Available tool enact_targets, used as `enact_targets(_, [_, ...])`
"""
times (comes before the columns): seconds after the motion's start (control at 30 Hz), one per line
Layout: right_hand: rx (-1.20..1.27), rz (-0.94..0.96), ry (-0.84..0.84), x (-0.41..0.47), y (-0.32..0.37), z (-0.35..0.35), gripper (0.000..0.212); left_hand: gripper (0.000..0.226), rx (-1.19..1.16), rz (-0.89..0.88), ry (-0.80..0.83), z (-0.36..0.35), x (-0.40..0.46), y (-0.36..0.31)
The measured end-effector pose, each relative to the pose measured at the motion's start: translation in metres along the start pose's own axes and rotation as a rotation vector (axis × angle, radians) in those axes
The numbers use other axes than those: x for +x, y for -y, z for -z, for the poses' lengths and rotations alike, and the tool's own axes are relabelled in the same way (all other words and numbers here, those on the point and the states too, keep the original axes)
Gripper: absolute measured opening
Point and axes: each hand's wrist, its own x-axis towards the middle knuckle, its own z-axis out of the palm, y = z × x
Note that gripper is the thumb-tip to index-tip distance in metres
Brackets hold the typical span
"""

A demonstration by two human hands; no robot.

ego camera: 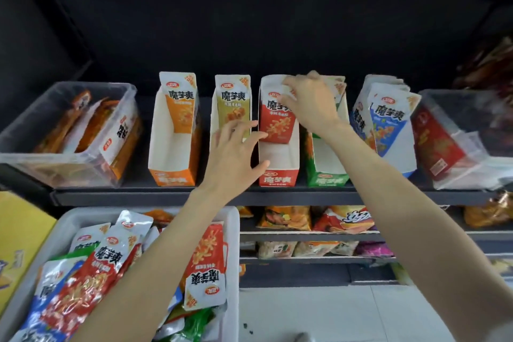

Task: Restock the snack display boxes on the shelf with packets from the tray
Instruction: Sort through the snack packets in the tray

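The right hand (311,104) is reaching over the red display box (279,159), its fingers curling around the top edge of the red packets (277,122) standing upright at the back of that box. The left hand (234,155) is hovering at the box's left wall with fingers spread and relaxed, thumb pointing toward the box front; whether it is touching the cardboard is not clear. Both bare forearms are stretching up from the bottom of the view.

The red box is sitting on the dark shelf (138,197) in a row: an orange box (172,164) and an olive box (231,108) to its left, a green box (327,172) and a blue box (388,125) to its right, each holding upright packets. Clear plastic bins (55,164) are flanking the row at both ends.

Below the shelf on the left, the white tray (233,244) is holding a loose heap of red, blue and green packets (100,264).
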Motion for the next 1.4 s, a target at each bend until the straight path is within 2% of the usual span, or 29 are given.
enact_targets(0.07, [-0.028,-0.009,-0.019,0.005,-0.004,-0.008,0.033,0.052,-0.002,-0.009,0.004,0.000,0.000,0.002])
enact_targets(0.23, [0.038,-0.022,-0.286,-0.004,-0.008,-0.012,0.026,0.051,-0.045,-0.012,0.007,0.000,-0.001,0.003])
enact_targets(0.3, [0.111,0.003,-0.341,-0.020,-0.004,-0.013,0.023,0.043,-0.113,-0.014,-0.075,0.001,-0.003,0.001])
enact_targets(0.4, [0.261,0.058,-0.336,-0.057,0.012,-0.013,0.020,0.029,-0.225,-0.013,-0.302,0.006,-0.014,-0.001])
enact_targets(0.5, [0.430,0.083,-0.243,-0.102,0.040,-0.011,0.017,0.022,-0.351,0.012,-0.463,0.018,-0.037,0.000])
enact_targets(0.6, [0.516,0.090,-0.037,-0.145,0.067,-0.019,0.016,0.021,-0.399,0.072,-0.440,0.027,-0.075,0.012])
enact_targets(0.73, [0.400,0.187,0.331,-0.180,0.094,-0.048,0.016,0.025,-0.334,0.147,-0.121,0.023,-0.140,0.046])
enact_targets(0.87, [0.048,0.455,0.571,-0.197,0.112,-0.083,0.041,0.038,-0.165,0.222,0.142,0.015,-0.194,0.063])
enact_targets(0.93, [-0.042,0.566,0.678,-0.204,0.116,-0.097,0.056,0.046,-0.122,0.259,0.250,0.014,-0.210,0.061])
enact_targets(1.0, [-0.061,0.586,0.784,-0.212,0.118,-0.107,0.073,0.052,-0.106,0.300,0.346,0.011,-0.223,0.058])
enact_targets(1.07, [-0.091,0.591,0.828,-0.218,0.123,-0.110,0.076,0.054,-0.090,0.335,0.391,0.008,-0.231,0.055])
enact_targets(1.2, [-0.023,0.574,0.770,-0.218,0.126,-0.099,0.029,0.044,-0.098,0.345,0.329,0.004,-0.242,0.054])
enact_targets(1.27, [0.024,0.532,0.756,-0.215,0.123,-0.089,0.011,0.038,-0.234,0.384,0.225,0.011,-0.240,0.052])
enact_targets(1.33, [0.044,0.489,0.718,-0.213,0.118,-0.084,0.010,0.024,-0.482,0.521,0.043,0.022,-0.235,0.048])
enact_targets(1.4, [0.114,0.433,0.717,-0.213,0.112,-0.081,0.014,0.017,-0.594,0.627,-0.064,0.031,-0.229,0.046])
